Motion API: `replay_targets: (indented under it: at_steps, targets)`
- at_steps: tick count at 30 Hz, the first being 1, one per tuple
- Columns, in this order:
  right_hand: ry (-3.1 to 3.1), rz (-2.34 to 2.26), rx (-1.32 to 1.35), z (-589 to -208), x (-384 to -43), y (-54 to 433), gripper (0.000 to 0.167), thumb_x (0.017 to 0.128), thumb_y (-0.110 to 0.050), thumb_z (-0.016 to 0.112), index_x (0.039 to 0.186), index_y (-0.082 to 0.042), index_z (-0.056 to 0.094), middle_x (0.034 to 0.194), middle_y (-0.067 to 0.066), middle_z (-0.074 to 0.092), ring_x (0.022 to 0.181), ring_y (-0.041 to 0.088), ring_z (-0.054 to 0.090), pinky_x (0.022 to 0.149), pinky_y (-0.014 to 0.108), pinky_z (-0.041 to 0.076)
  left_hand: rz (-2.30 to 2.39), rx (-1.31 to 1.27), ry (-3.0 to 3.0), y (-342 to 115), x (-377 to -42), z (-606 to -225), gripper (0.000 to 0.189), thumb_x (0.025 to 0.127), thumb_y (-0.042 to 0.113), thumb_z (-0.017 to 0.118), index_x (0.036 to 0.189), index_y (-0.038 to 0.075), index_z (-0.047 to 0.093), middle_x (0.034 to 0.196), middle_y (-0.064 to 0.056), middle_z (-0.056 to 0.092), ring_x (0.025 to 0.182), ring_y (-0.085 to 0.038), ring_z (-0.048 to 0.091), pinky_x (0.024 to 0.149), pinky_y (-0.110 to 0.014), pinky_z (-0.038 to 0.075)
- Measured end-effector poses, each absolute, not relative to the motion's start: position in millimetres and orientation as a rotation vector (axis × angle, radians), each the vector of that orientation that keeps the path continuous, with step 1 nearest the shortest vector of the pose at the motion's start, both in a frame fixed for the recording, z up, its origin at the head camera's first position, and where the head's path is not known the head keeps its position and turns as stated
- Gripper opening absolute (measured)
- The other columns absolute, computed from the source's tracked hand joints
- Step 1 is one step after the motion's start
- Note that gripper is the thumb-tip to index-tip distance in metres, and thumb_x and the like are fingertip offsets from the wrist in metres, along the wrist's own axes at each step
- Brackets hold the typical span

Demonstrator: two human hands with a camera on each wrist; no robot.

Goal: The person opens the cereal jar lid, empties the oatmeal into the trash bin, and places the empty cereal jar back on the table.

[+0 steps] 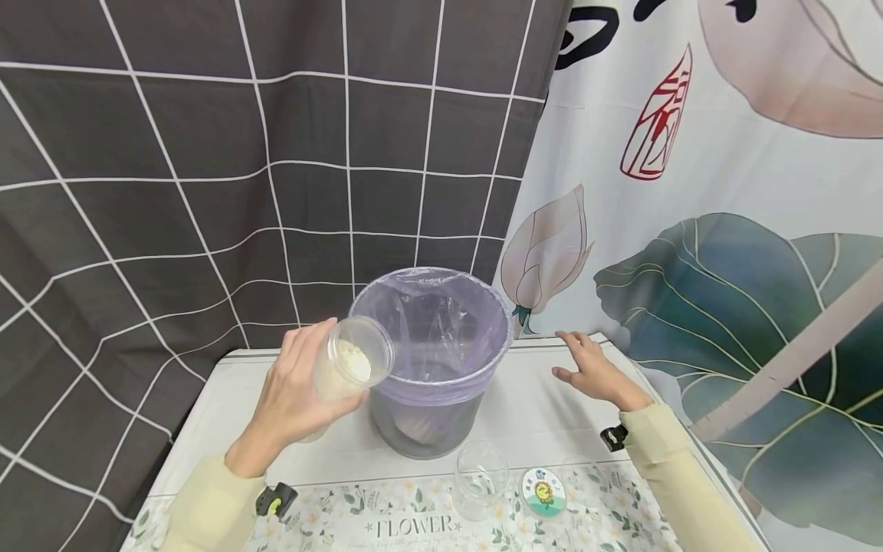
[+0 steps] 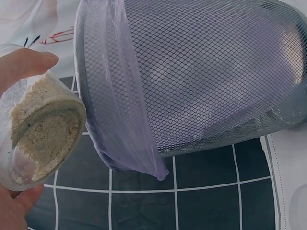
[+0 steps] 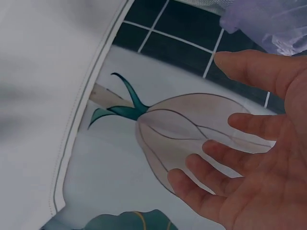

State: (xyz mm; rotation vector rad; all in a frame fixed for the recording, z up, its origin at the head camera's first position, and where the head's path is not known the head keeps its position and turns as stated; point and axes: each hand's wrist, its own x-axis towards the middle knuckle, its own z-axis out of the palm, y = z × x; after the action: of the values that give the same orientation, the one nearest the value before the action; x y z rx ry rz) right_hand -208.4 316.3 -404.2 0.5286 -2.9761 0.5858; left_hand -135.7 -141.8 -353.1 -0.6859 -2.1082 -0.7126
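Gripping the jar (image 1: 328,379) tilted beside the bin (image 1: 429,429), on its left, the left hand (image 1: 290,392) wraps its side, best for likely light, stiff, slippery plastic; the right hand (image 1: 595,369) spreads, holding nothing.

Left hand (image 2: 21,66) grips a clear plastic tub (image 2: 60,91) of pale coarse flakes (image 2: 50,139), right beside a grey mesh wastebasket (image 2: 201,81) (purple liner (image 2: 117,91) folded over its top; tub contact unclear), dark white-gridded curtain (image 2: 144,208) behind.
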Motion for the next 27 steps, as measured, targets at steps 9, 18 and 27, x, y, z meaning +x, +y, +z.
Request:
replay_targets:
  at_steps: [9, 18, 27]
  targets:
    - [-2.980, 0.527, 0.576, -391.5, -213.0, 308.8, 0.066, 0.085, -0.019, 0.063, 0.137, 0.003, 0.029, 0.132, 0.033, 0.031, 0.119, 0.050, 0.032, 0.093, 0.064, 0.032, -0.711, -0.689, -2.109, -138.9, -138.8, -348.9, 0.089, 0.049, 0.037, 0.078, 0.125, 0.001, 0.050, 0.116, -0.013, 0.056, 0.099, -0.027, 0.048, 0.077, -0.044, 0.048]
    - [-2.913, 0.468, 0.666, -381.6, -221.3, 298.0, 0.064, 0.085, -0.018, 0.063, 0.136, 0.002, 0.031, 0.128, 0.031, 0.036, 0.114, 0.049, 0.037, 0.091, 0.061, 0.034, -0.709, -0.685, -2.136, -134.8, -139.2, -345.4, 0.089, 0.049, 0.036, 0.078, 0.126, 0.001, 0.049, 0.118, -0.012, 0.055, 0.103, -0.028, 0.048, 0.081, -0.043, 0.047]
    - [-2.836, 0.536, 0.726, -371.6, -228.6, 284.4, 0.059, 0.086, -0.016, 0.060, 0.135, 0.001, 0.033, 0.128, 0.029, 0.038, 0.117, 0.046, 0.038, 0.093, 0.059, 0.034, -0.733, -0.694, -2.123, -131.4, -140.0, -343.7, 0.092, 0.048, 0.036, 0.079, 0.127, 0.002, 0.048, 0.118, -0.011, 0.055, 0.105, -0.028, 0.048, 0.085, -0.043, 0.045]
